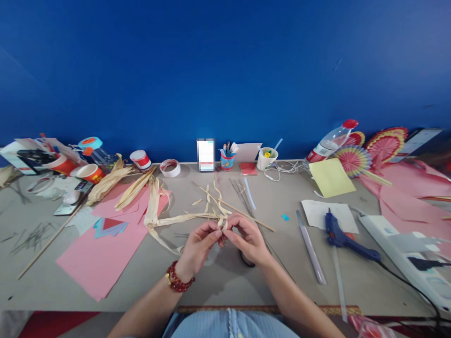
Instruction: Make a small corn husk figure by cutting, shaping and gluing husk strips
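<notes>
My left hand [202,239], with a red bead bracelet at the wrist, pinches a strip of corn husk [222,221] from the left. On its other side my right hand [245,237] grips the same strip, fingertips almost touching the left ones. The strip's lower end is hidden by my fingers. Pale husk pieces [208,199] lie just beyond my hands. A long dry husk [186,218] stretches leftward to a larger husk bunch [152,206]. Under my right hand shows a black loop [246,259], partly covered. Thin wires [243,195] and a wooden stick [246,210] lie behind.
Pink paper sheets [102,253] cover the left. To the right are a utility knife [312,256], a blue glue gun [347,239] with a cable, and a white power strip [408,258]. A phone [206,155], cups and a tilted bottle [329,143] line the blue wall.
</notes>
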`<state>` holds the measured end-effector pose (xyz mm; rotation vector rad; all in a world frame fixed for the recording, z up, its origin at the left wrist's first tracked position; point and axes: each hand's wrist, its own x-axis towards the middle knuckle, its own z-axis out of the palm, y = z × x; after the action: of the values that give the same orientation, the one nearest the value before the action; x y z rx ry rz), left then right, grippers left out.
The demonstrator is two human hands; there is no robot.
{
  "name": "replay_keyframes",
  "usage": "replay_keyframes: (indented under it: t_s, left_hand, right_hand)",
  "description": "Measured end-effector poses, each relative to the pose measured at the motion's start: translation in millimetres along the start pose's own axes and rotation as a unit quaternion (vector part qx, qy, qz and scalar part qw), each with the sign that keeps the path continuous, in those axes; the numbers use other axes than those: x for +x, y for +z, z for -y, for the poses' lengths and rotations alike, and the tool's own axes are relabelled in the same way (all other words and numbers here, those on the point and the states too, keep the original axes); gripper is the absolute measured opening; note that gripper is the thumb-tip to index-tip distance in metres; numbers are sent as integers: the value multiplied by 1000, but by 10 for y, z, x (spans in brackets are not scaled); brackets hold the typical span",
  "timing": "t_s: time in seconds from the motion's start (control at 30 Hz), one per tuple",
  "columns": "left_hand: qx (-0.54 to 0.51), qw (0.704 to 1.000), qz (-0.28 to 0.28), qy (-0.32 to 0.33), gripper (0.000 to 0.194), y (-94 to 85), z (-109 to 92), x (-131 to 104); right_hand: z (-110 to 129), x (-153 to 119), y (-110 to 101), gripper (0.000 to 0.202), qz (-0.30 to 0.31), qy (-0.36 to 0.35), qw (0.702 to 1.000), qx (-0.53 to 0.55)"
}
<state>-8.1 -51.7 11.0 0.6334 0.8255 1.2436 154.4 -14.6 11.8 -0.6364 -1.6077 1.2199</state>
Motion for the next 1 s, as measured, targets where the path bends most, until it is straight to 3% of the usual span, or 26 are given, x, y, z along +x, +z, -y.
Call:
replay_keyframes:
  t_s: [0.23,0.77,1.0]
  left_hand:
    - [8,1000,-1,6,25,27,-17,-10]
    - [-13,999,-17,39,16,-12,18,-9]
    - [-31,999,4,22,13,-50,24,7]
  right_hand:
    - [-54,-38,15,15,-1,71,996,56]
    - [-25,-33,74,17,-26,96,985,141]
    - [-24,-24,98,18,-26,123,968,215]
